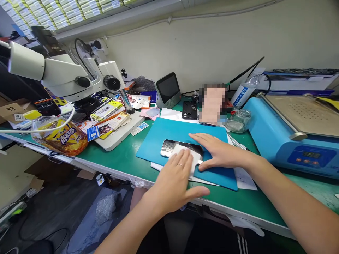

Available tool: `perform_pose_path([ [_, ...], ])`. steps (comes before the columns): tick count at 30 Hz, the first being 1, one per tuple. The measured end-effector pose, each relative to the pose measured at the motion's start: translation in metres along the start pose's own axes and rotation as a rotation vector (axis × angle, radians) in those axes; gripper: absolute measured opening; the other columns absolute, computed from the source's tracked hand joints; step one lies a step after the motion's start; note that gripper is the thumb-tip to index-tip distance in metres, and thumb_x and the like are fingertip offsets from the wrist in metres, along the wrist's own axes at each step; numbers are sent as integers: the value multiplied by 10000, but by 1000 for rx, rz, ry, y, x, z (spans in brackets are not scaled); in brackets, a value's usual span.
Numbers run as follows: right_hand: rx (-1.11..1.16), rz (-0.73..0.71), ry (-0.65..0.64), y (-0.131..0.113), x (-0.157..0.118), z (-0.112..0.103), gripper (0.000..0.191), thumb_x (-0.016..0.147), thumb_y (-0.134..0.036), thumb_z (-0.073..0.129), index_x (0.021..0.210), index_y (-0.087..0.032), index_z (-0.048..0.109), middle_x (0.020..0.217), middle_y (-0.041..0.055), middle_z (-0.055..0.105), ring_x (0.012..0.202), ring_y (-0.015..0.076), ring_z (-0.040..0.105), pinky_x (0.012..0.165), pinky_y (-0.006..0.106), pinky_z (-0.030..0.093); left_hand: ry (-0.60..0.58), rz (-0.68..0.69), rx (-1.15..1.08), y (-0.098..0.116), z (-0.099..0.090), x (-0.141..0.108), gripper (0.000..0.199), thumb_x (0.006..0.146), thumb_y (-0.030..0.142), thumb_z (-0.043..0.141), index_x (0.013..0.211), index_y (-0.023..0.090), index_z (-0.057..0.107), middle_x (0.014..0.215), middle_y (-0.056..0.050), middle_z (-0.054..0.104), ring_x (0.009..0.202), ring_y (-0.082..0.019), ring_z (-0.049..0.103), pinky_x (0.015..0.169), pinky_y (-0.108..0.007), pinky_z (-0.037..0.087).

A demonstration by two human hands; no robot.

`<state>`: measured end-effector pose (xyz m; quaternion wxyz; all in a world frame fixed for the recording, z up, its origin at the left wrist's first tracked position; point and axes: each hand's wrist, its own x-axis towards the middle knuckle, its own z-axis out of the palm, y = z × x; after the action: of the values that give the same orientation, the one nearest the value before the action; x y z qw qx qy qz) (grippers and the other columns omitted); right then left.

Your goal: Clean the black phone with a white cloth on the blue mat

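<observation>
A phone with a dark, shiny screen lies flat on a blue mat. Over its middle and right part is a white cloth or tissue. My left hand, with a ring on one finger, presses flat on the cloth, fingers together and thumb out to the side. At the phone's right end rests my right hand, its fingers and thumb spread around the corner. The phone's lower right part is hidden by the cloth and my left hand.
A microscope and a drink bottle stand left. Behind the mat are a smart display, a black phone and a pixelated object. A glass jar and a blue heating plate stand right.
</observation>
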<state>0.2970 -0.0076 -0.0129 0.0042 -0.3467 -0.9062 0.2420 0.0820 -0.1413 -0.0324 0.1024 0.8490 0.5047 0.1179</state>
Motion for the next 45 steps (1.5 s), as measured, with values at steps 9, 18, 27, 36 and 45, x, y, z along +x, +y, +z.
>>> perform_pose_path([
  [9, 12, -18, 15, 4, 1, 2, 1182, 711, -782, 705, 1647, -345, 131, 1711, 124, 238, 1542, 466, 197, 1192, 690, 247, 14, -142, 58, -22, -7, 38, 992, 990, 770, 308, 1569, -35, 307, 1653, -252, 265, 1567, -348, 197, 1271, -486, 221],
  [18, -3, 0, 10, 1, 0, 1, 1193, 706, -790, 706, 1648, -314, 152, 1706, 145, 241, 1542, 455, 207, 1197, 674, 246, -12, 12, -52, 19, 5, 11, 1059, 930, 851, 234, 1605, 38, 284, 1687, -172, 208, 1582, -316, 143, 1284, -477, 215],
  [27, 17, 1, 12, -1, 0, 0, 1212, 688, -785, 716, 1649, -320, 143, 1713, 138, 225, 1541, 471, 192, 1194, 681, 246, 1, -142, 43, -31, -11, 19, 929, 1014, 742, 266, 1583, 9, 309, 1670, -217, 243, 1574, -321, 173, 1271, -463, 231],
  [36, -28, -11, 10, 2, 2, 2, 1150, 747, -744, 691, 1646, -241, 179, 1687, 189, 267, 1543, 428, 225, 1200, 656, 261, -1, 48, -59, 21, 3, 34, 999, 961, 812, 271, 1585, 33, 324, 1676, -185, 261, 1575, -318, 184, 1288, -462, 205],
  [45, -1, 14, -5, -6, -1, -3, 1216, 688, -768, 732, 1649, -281, 167, 1710, 150, 233, 1547, 459, 186, 1204, 657, 252, -7, -129, 53, -37, -13, 5, 890, 1032, 714, 252, 1585, 21, 318, 1675, -193, 246, 1578, -300, 170, 1277, -458, 220],
])
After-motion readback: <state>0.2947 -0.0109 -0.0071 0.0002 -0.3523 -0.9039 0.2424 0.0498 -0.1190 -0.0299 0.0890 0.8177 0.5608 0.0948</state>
